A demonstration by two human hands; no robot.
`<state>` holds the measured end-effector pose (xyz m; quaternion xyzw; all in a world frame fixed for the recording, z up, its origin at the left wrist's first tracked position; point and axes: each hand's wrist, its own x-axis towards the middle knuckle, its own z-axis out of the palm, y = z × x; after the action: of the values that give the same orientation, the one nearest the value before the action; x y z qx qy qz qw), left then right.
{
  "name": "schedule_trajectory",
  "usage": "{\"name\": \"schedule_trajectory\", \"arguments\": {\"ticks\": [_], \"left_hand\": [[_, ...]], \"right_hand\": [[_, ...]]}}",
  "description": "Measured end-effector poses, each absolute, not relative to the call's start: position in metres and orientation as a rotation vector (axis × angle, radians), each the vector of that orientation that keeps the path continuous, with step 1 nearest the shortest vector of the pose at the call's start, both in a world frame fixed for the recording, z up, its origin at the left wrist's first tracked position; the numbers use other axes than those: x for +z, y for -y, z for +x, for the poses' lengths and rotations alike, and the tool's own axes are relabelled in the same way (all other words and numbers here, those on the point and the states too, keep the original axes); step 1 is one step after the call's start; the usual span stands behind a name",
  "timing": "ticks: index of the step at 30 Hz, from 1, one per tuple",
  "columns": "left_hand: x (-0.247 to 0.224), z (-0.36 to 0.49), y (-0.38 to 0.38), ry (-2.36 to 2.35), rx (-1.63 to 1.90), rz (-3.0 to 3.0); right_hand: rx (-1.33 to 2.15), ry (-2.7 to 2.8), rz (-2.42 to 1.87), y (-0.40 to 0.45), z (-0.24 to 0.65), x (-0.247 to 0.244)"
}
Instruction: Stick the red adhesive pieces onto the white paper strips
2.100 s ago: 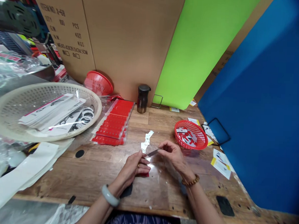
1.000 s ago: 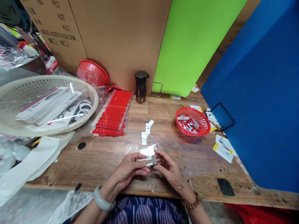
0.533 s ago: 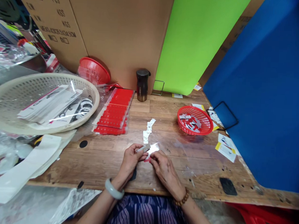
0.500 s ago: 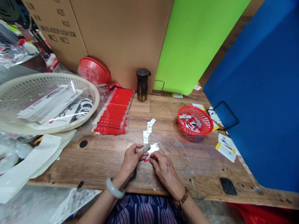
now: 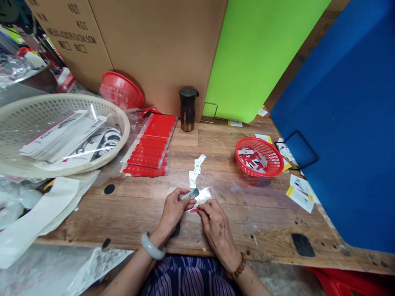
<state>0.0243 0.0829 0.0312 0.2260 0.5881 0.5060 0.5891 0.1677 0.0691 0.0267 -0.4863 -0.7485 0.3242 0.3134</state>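
The left hand (image 5: 175, 207) pinches a grey strip (image 5: 193, 193), its free end toward two o'clock. At six o'clock from this strip, the right hand (image 5: 216, 222) pinches a small red piece (image 5: 194, 210).

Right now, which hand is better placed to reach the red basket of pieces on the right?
Probably the right hand: it's nearer the red basket, on that side. The left hand holds a flat piece and would have to cross over. One catch: the right's fingertips appear closed on a red piece.
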Motion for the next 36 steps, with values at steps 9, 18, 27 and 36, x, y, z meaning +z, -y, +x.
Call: {"name": "schedule_trajectory", "arguments": {"ticks": [9, 18, 27, 36], "left_hand": [[0.032, 0.024, -0.083, -1.4, 1.164, 0.554], [0.029, 0.021, -0.084, -1.379, 1.16, 0.561], [0.06, 0.011, -0.076, -1.156, 0.917, 0.4], [0.079, 0.013, -0.062, -1.101, 0.826, 0.433]], "right_hand": [[0.952, 1.918, -1.339, -0.076, 0.166, 0.037], [1.231, 1.831, -1.221, -0.069, 0.174, 0.05], [1.282, 1.575, -1.322, -0.076, 0.187, 0.065], [1.249, 1.655, -1.289, -0.079, 0.186, 0.071]]}}
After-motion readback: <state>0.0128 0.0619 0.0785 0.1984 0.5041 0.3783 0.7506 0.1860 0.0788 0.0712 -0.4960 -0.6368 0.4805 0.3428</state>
